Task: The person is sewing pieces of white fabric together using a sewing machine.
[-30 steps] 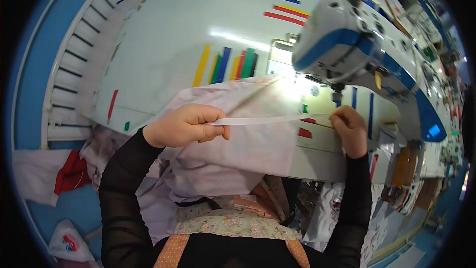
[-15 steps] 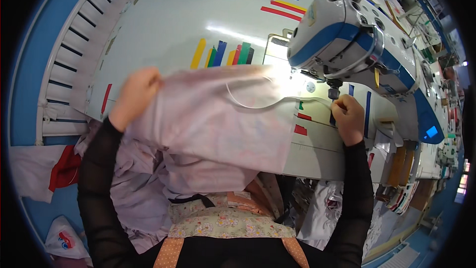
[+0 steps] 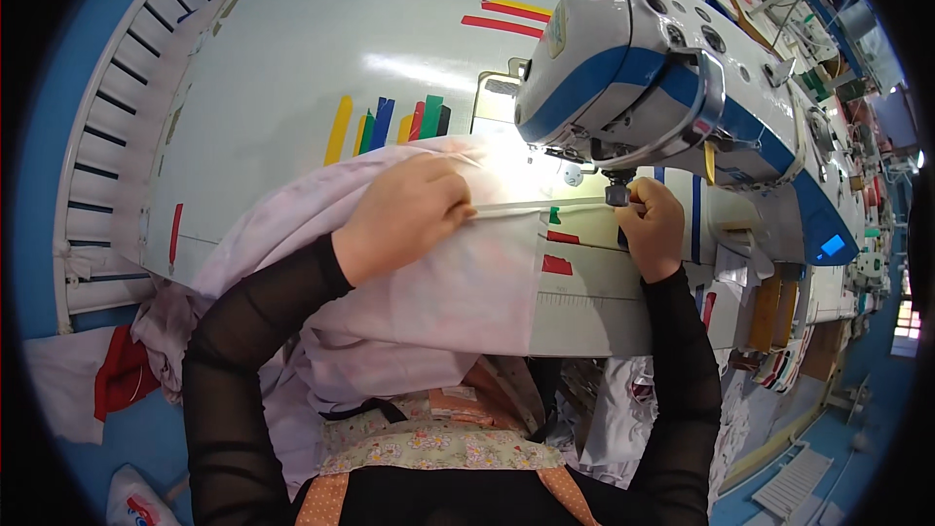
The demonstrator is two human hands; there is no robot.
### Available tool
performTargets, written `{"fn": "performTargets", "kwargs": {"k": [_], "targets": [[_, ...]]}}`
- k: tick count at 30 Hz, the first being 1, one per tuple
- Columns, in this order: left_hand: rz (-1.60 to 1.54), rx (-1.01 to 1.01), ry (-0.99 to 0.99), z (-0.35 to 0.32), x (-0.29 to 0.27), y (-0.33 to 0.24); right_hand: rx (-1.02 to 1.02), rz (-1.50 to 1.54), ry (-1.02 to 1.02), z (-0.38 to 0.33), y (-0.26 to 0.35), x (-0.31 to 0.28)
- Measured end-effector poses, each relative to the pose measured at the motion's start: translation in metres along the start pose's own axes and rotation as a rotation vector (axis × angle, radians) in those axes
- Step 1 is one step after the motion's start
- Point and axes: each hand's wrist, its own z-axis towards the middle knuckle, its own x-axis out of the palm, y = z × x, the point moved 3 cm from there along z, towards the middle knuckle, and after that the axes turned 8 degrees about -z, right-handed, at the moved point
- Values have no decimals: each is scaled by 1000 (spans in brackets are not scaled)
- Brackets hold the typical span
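Note:
A narrow white tape (image 3: pixel 545 205) runs taut between my two hands, just in front of the sewing machine's lit needle area. My left hand (image 3: pixel 411 212) is closed with its fingertips pinching the tape's left end, above the pale pink fabric (image 3: pixel 443 287). Beside the knob under the machine head, my right hand (image 3: pixel 653 226) grips the tape's other end. The fabric lies over the table and hangs off its front edge toward my lap. Its far edge reaches up to the white and blue sewing machine (image 3: pixel 623 68).
Coloured tape strips (image 3: pixel 390 125) are stuck on the white table (image 3: pixel 263 68). A white slatted rail (image 3: pixel 107 151) borders the left side. Red and white cloth (image 3: pixel 122 385) hangs at the lower left. More machines recede at the right.
My left hand has moved right from the fabric's left edge and now holds the tape. The tape, slack and curved before, is straight. My right hand stays by the knob.

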Motion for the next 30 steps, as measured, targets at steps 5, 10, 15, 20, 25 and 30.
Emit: {"fn": "performTargets", "kwargs": {"k": [5, 10, 15, 20, 25, 30], "targets": [[95, -180, 20, 18, -9, 18, 28, -4, 44, 14, 3, -3], [245, -183, -2, 25, -2, 29, -106, -95, -78, 13, -16, 9], [275, -149, -117, 26, 1, 28, -415, -599, -130, 9, -50, 23], [278, -130, -172, 28, 4, 33, -128, -479, 40, 17, -47, 19], [310, -107, -201, 29, 3, 32, -42, -729, 32, 1, -3, 14], [341, -114, -172, 31, 1, 26, -303, -303, 179, -16, 48, 33]]}}
